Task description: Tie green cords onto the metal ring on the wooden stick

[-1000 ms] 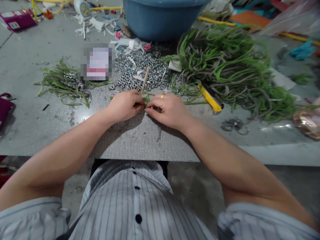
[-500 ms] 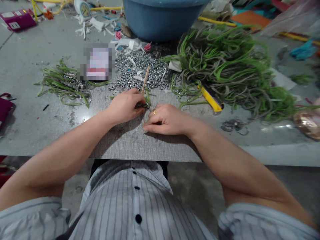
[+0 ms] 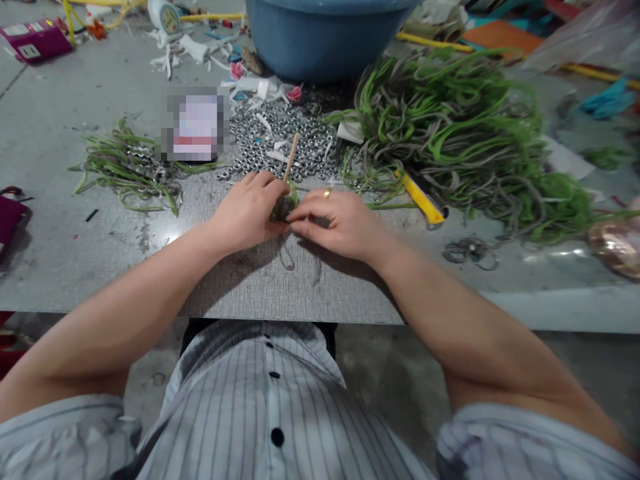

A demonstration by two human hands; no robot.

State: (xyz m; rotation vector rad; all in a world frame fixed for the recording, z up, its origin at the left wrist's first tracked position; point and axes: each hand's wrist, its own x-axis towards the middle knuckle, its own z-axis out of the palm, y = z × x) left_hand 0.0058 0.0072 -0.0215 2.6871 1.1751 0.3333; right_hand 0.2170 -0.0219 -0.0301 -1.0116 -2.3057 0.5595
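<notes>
My left hand (image 3: 250,210) and my right hand (image 3: 337,220) meet at the middle of the grey table (image 3: 250,280), fingers pinched together. Between them they hold a small green and grey band (image 3: 284,207), bunched up. A thin wooden stick (image 3: 291,157) rises from my left hand's grip and leans over a heap of small metal rings (image 3: 280,143) just behind the hands. My right hand wears a gold ring.
A big tangle of green and grey bands (image 3: 465,133) fills the right side, with a yellow utility knife (image 3: 420,197) at its near edge. A smaller bunch of bands (image 3: 127,173) lies left. A blue basin (image 3: 325,37) stands at the back. Loose dark rings (image 3: 467,252) lie right.
My right hand, which had dropped towards me half a second ago, has come back up to my left hand and pinches the band again. My left hand has barely moved.
</notes>
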